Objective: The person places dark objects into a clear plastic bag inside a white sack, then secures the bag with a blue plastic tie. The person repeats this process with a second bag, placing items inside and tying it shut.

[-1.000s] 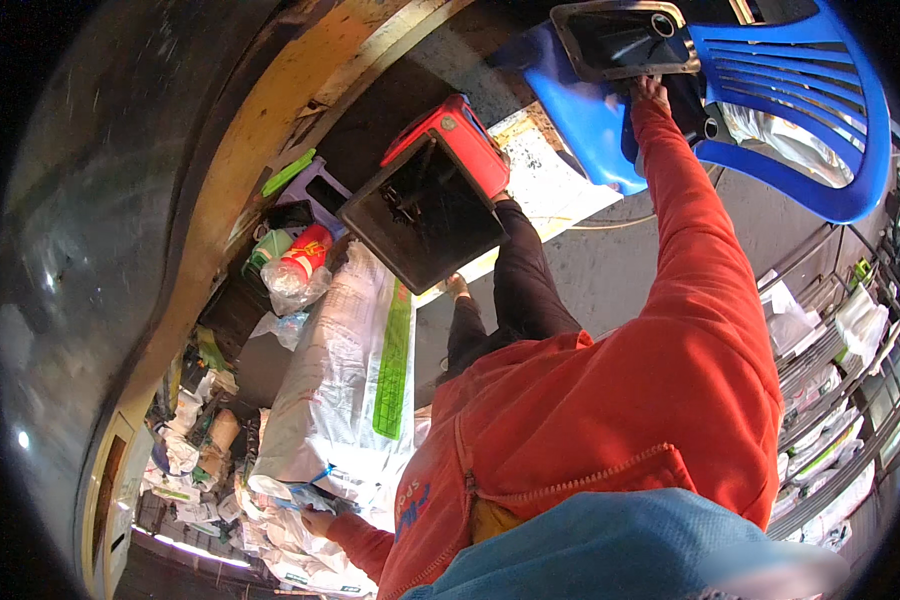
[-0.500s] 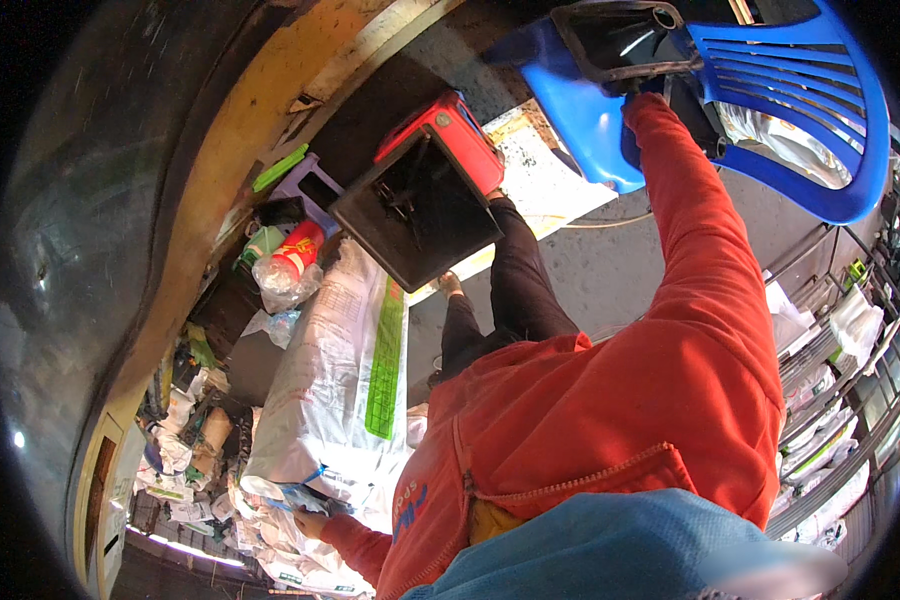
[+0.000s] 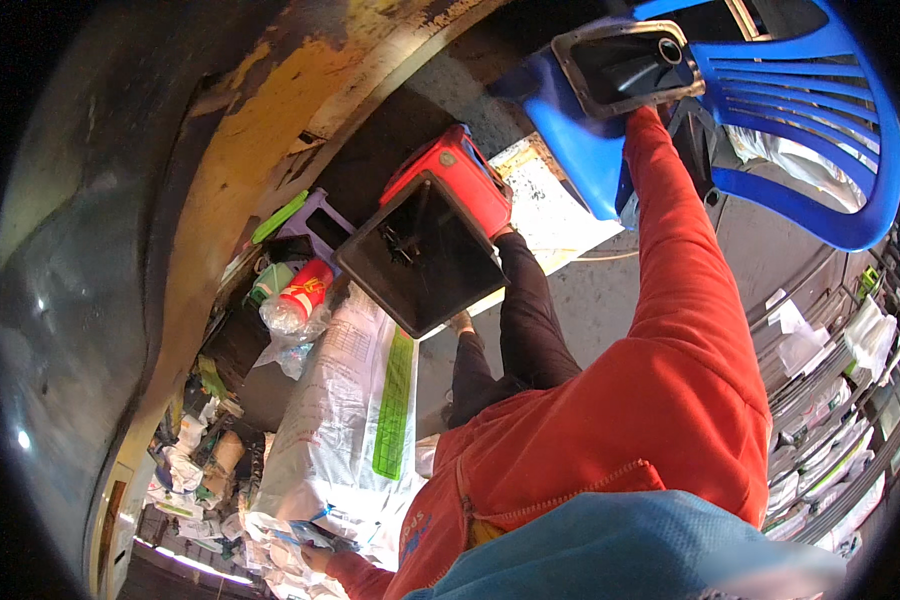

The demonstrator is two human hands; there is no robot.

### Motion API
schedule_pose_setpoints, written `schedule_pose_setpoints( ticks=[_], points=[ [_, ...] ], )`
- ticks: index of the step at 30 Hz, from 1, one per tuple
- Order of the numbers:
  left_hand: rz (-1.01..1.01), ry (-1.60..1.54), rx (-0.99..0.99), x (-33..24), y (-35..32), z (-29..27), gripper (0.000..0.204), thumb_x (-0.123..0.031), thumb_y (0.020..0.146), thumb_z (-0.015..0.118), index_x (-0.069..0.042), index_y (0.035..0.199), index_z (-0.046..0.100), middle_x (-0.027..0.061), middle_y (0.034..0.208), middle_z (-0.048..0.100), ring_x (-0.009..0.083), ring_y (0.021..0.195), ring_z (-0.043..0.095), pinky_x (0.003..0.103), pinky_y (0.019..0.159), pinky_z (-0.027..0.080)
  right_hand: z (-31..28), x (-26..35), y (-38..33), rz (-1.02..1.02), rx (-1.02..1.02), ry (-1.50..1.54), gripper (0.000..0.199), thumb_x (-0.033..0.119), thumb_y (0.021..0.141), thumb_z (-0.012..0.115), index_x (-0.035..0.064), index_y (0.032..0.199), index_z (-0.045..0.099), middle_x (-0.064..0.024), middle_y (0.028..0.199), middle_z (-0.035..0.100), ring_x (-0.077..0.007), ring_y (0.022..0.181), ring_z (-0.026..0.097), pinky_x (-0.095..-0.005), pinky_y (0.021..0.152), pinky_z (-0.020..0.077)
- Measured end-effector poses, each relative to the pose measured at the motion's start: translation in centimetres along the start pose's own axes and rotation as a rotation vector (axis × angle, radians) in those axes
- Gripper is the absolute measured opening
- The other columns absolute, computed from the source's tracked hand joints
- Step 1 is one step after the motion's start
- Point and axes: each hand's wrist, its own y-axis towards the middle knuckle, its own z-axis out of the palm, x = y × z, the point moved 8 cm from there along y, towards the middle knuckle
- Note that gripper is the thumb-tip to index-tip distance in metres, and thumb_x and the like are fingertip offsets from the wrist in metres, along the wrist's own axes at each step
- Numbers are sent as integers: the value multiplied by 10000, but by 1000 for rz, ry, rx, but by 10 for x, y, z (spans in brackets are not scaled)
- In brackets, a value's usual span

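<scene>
My right arm reaches far to the upper right, and my right hand [image 3: 650, 112] grips a black hollow part [image 3: 610, 75] from below, its fingers mostly hidden. That part has a pale rectangular rim and a round opening inside, and is raised by the blue plastic chair [image 3: 875, 180]. Another black piece [image 3: 694, 145] lies at the chair beside my sleeve. Low on the left, my left hand [image 3: 316, 558] is closed at the end of a long white sack [image 3: 335, 420] with a green stripe, next to a small bluish object [image 3: 305, 530] I cannot make out.
A black open bin [image 3: 445, 270] stands before my legs, beside a red plastic stool [image 3: 470, 190]. A purple stool [image 3: 322, 222], a red wrapped package [image 3: 308, 285] and crumpled scraps [image 3: 195, 470] are on the left. A large metal machine body [image 3: 80, 300] fills the left edge. White bags [image 3: 830, 490] are stacked at right.
The black part in my right hand has tipped so its opening shows more. My left hand has shifted slightly lower in the picture. The whole view has moved a little.
</scene>
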Motion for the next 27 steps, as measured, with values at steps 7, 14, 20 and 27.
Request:
schedule_pose_setpoints(
  ticks=[7,14,20,27],
  points=[
    [80,76,68,-15,-5,0,376,-311,861,442,13,809,624,140,800,607,270,758,533,382,735,414,2,0,-6,2,-2,45,358,347,879,424,66,1014,600,-122,949,629,-287,887,594,-393,785,443],
    [-15,-36,10,-21,-16,-2,369,-322,863,470,10,834,629,123,788,611,252,734,535,363,721,418,8,1,0,12,-12,77,341,335,878,435,71,1020,596,-116,948,629,-283,879,594,-394,774,447],
    [39,-30,14,-26,-17,-4,384,-328,866,469,25,824,617,114,775,608,256,724,530,363,705,415,17,12,12,-20,-9,84,327,325,877,444,75,1026,593,-111,947,628,-280,872,594,-395,765,450],
    [-33,-18,29,-32,-23,-1,398,-326,876,471,49,821,594,141,784,596,254,739,528,368,714,414,18,9,8,-53,-4,76,312,313,876,455,80,1033,590,-105,946,627,-276,864,595,-397,754,454]
  ],
)
